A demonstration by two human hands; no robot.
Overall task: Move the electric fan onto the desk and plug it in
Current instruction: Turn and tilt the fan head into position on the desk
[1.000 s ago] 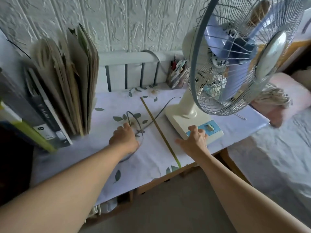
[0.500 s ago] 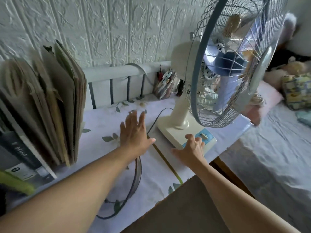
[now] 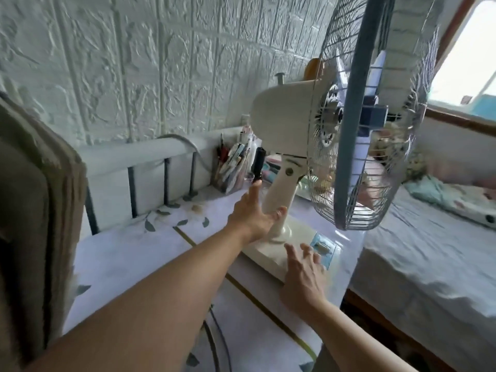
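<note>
The electric fan [image 3: 281, 122] has a cream body and a wire cage with a blue rim. It stands upright at the right end of the desk [image 3: 128, 253], which is covered by a white cloth with a leaf print. My left hand [image 3: 251, 214] is open against the fan's neck, thumb in front, index finger pointing up. My right hand [image 3: 303, 267] lies flat with spread fingers on the fan's base [image 3: 268, 252], just beside the blue control panel [image 3: 326, 247]. A dark cord [image 3: 214, 342] runs along the desk under my left forearm; its plug is out of sight.
A thick stack of brown folders [image 3: 35, 210] stands at the desk's left. A pen holder [image 3: 230, 170] and a black cylinder [image 3: 259, 163] sit by the white rail [image 3: 134, 154] at the back. A bed [image 3: 429, 251] adjoins the desk's right edge, under a window [image 3: 469, 63].
My left hand left the cord on the desk and moved right to the fan's neck. My right hand stayed on the base. The view swung to the right and closer.
</note>
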